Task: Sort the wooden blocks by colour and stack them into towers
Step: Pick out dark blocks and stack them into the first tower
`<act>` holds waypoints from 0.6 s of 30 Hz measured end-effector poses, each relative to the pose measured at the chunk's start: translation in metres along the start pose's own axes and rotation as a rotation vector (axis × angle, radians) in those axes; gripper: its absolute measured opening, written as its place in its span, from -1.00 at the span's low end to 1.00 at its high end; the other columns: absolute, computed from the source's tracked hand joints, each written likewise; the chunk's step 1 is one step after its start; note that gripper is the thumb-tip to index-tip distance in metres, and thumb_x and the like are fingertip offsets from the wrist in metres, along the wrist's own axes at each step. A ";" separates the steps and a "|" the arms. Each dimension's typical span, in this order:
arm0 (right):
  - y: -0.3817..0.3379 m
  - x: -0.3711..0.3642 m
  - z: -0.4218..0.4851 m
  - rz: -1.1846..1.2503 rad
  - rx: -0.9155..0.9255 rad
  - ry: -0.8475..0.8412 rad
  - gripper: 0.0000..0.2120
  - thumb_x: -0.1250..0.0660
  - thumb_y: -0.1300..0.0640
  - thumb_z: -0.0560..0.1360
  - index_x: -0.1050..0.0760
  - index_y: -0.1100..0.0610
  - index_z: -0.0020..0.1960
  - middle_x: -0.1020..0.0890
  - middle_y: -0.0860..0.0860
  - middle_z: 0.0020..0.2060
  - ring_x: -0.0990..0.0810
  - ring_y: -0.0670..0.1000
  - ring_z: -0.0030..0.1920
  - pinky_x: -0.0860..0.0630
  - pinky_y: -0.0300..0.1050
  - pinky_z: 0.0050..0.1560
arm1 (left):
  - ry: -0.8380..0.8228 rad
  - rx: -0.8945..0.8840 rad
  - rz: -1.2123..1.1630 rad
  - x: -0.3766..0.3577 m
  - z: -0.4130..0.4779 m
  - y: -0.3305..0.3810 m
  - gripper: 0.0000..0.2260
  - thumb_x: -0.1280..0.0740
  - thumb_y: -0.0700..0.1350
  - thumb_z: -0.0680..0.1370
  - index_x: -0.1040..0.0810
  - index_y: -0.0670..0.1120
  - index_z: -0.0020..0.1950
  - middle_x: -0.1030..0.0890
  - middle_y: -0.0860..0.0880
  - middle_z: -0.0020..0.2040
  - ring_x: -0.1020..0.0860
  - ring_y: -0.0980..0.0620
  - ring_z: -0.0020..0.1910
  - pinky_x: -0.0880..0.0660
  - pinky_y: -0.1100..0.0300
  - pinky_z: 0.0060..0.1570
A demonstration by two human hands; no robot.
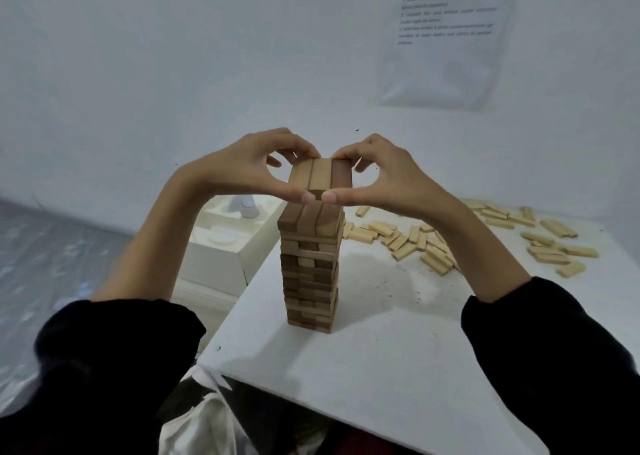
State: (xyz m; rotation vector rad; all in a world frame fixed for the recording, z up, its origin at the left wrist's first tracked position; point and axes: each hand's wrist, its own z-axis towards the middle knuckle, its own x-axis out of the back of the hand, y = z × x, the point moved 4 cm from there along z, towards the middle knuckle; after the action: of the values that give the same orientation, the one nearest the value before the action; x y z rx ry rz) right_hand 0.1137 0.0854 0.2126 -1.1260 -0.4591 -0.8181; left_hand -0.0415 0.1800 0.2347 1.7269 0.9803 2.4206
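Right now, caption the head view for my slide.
Left hand and right hand hold three blocks above the brown tower; pale blocks lie scattered beyond.

The row of three blocks [320,176] I hold runs tan, tan, then a darker reddish brown on the right. The tower [310,281] below mixes dark brown and light tan in uneven bands. The loose blocks [433,243] far right are pale cream-yellow. The table [381,368] is white, flecked with small dark specks. My sleeves [104,368] are black. The sheet [446,38] on the bluish-white wall [173,56] is white with dark print.
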 end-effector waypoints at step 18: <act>0.016 -0.019 0.047 0.119 0.127 -0.593 -0.36 -0.47 -0.13 0.17 -0.49 -0.13 0.24 -0.48 -0.15 0.18 -0.47 -0.15 0.16 -0.42 -0.05 0.29 | 0.439 0.409 0.147 -0.037 -0.043 0.010 -0.14 -0.15 0.47 0.00 -0.49 0.03 0.17 -0.42 0.12 0.01 -0.45 0.09 0.03 -0.46 -0.01 0.10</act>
State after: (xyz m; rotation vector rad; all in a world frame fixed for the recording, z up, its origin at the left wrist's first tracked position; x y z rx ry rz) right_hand 0.1173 0.1378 0.2077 -1.2570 -0.9119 -0.3319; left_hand -0.0609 0.1381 0.2001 1.4147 1.5376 2.9368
